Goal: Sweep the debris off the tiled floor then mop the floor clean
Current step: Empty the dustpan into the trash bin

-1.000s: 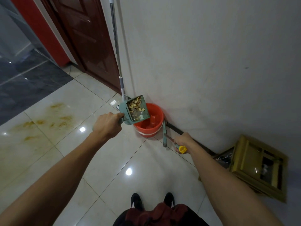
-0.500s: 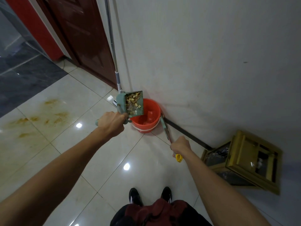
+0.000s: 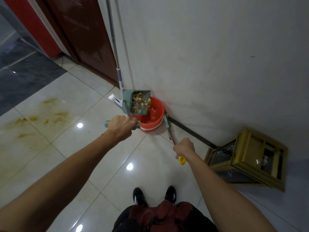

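Note:
My left hand grips the handle of a teal dustpan, tilted over the rim of an orange bucket by the wall. Yellowish debris lies in the pan and slides toward its lower right edge above the bucket. My right hand holds a broom handle with a yellow end cap; the broom's teal head reaches down beside the bucket at the wall. A mop with a metal pole leans upright against the wall behind the dustpan.
Brown-yellow stains mark the glossy white tiles on the left. A gold-framed glass box lies tipped against the wall on the right. A dark wooden door stands at the back left. My shoes are at the bottom.
The dustpan has tipped further over the bucket and its debris has slid toward the lower edge. My right hand has lifted the broom handle and drawn it back from the wall.

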A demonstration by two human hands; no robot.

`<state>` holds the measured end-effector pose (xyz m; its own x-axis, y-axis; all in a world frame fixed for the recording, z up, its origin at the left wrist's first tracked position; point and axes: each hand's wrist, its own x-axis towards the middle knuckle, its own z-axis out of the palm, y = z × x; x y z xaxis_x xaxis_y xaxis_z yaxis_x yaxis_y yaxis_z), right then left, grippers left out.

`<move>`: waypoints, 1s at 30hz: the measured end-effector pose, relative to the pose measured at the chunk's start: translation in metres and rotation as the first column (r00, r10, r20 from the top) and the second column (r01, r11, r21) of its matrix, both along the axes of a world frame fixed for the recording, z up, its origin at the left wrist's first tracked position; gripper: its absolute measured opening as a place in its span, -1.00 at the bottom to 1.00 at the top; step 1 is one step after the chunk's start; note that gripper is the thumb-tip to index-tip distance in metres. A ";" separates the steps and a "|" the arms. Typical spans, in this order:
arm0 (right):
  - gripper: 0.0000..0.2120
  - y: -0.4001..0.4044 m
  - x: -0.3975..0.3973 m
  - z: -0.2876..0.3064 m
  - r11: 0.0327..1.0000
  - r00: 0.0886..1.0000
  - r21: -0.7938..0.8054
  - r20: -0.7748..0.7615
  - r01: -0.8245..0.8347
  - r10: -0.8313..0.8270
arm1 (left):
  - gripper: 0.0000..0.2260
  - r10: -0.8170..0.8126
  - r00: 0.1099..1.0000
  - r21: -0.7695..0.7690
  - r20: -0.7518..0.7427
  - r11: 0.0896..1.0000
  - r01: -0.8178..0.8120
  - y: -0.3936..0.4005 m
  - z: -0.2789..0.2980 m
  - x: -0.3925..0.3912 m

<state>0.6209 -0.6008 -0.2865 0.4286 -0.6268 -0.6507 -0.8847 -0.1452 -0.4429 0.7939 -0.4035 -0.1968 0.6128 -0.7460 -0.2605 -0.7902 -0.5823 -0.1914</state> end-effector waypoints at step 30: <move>-0.75 0.002 -0.016 0.019 0.997 0.997 0.049 0.039 0.061 -0.063 | -0.79 -0.303 0.946 0.056 0.119 0.953 0.298 -0.051 -0.018 -0.017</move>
